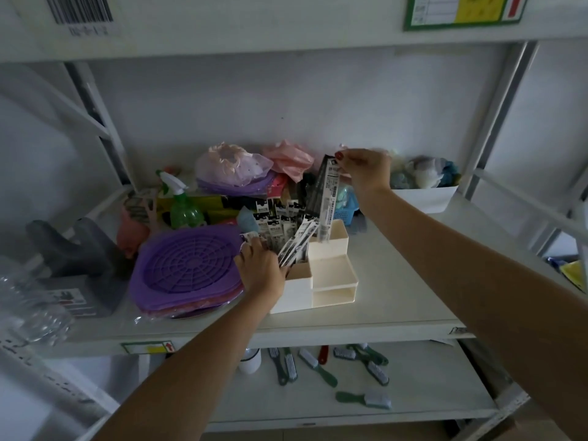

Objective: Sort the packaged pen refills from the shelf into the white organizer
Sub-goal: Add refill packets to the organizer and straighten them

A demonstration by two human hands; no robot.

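**Refill pack held over the organizer's rear slot**

White shelving (397,316) carries clutter along its left and back, while its right front lies bare to the edge. Near the middle stands the white organizer (331,275), touching a purple tray stack (187,268) on its left. Right hand (366,170) pinches a refill pack (327,192) by its top, hanging into the tall rear compartment. Left hand (261,272) grasps slanted refill packs (296,246) in the left compartment.

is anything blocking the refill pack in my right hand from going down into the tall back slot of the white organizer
Nothing visible blocks it. The right hand holds the refill pack by its top, its lower end already at the tall back compartment of the white organizer. The left hand steadies other packs beside it.
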